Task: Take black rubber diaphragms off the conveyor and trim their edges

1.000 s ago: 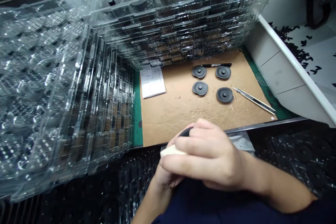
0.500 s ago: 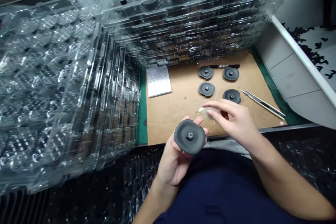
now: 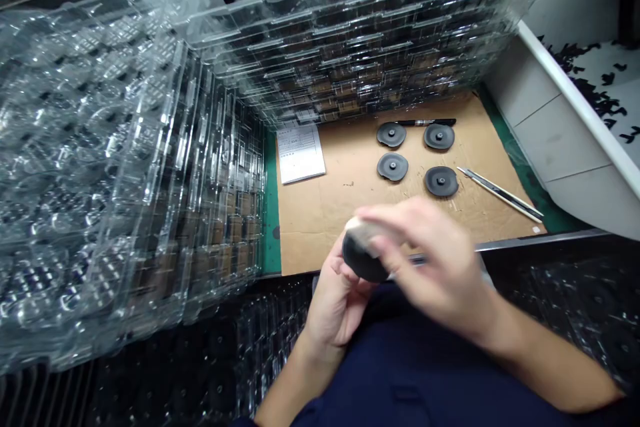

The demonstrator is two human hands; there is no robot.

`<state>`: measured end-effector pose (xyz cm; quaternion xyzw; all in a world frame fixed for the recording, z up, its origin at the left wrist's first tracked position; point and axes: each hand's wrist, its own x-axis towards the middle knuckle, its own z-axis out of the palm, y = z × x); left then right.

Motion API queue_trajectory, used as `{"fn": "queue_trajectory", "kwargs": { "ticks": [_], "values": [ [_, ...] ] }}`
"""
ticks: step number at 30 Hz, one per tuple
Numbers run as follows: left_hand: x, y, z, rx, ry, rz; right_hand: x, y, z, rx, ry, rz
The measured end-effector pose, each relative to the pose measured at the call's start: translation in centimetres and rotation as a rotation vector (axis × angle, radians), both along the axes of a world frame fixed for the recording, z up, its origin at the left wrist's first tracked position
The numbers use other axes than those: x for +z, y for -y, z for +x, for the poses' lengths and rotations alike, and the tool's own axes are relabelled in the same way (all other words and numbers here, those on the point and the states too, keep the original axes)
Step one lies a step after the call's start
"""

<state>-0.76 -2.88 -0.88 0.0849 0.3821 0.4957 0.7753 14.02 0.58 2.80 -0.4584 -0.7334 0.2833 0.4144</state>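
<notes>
My left hand [image 3: 334,300] grips a dark grey rubber disc [image 3: 361,260] from below, near my lap. Above it my right hand [image 3: 430,260], smeared by motion, lies across the disc and presses a small pale pad [image 3: 357,227] against its top edge. Beyond my hands several more dark discs [image 3: 393,166] with a small hub in the middle lie on a brown cardboard sheet [image 3: 340,203].
Tall stacks of clear plastic blister trays stand at the left [image 3: 115,173] and across the back [image 3: 350,47]. A printed paper slip [image 3: 299,152], a black marker [image 3: 425,123] and tweezers [image 3: 500,193] lie on the cardboard. A white bin [image 3: 575,120] with black scraps is at right.
My right hand had lifted off the disc half a second ago, showing its face. Now it has come back down over the disc with the pale pad.
</notes>
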Motion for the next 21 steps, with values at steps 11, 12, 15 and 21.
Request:
{"fn": "queue_trajectory", "kwargs": {
  "ticks": [11, 12, 15, 21],
  "values": [
    [1.4, -0.4, 0.0, 0.022, -0.094, 0.081, 0.1, 0.5, -1.4, 0.225, -0.015, 0.136],
    [1.4, -0.5, -0.1, 0.011, -0.076, 0.089, -0.1, 1.0, -1.0, 0.273, -0.012, 0.126],
    [1.3, -0.7, -0.4, 0.001, -0.025, 0.08, -0.6, 2.2, 0.3, 0.262, 0.061, -0.001],
    [1.3, -0.4, -0.3, 0.026, -0.005, -0.053, 0.2, -0.1, 0.2, 0.148, 0.192, 0.183]
  ]
}}
